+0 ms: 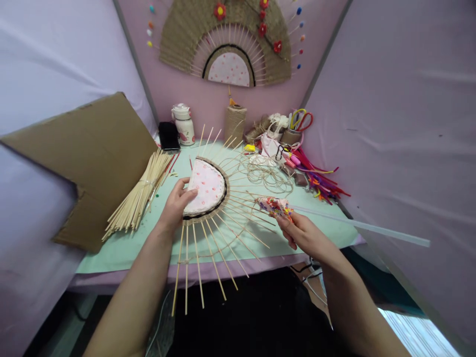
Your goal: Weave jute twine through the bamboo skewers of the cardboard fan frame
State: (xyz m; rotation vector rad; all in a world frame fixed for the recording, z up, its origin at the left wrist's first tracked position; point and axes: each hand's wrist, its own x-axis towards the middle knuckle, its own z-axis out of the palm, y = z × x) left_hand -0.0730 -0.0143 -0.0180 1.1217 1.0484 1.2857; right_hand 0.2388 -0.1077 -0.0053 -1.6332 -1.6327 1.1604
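Observation:
My left hand (177,203) grips the straight edge of a half-round fan frame (208,186), its thumb on the pink-dotted white centre. Thin wooden sticks radiate from the frame's dark and tan woven border. A strand of twine (223,246) crosses the lower sticks in an arc. In my right hand (297,230) is a colourfully patterned hot glue gun (273,206), pointing left, its nozzle close to the sticks on the right side. I cannot tell if the nozzle touches them. A long translucent glue stick (386,228) extends from the gun's back toward the right.
A bundle of sticks (139,193) and cardboard (100,163) lie left. Behind stand a white bottle (183,124) and a twine spool (235,124). Loose twine (267,173), pipe cleaners (316,173) and scissors (305,120) are at right. A finished fan (182,44) hangs on the back wall.

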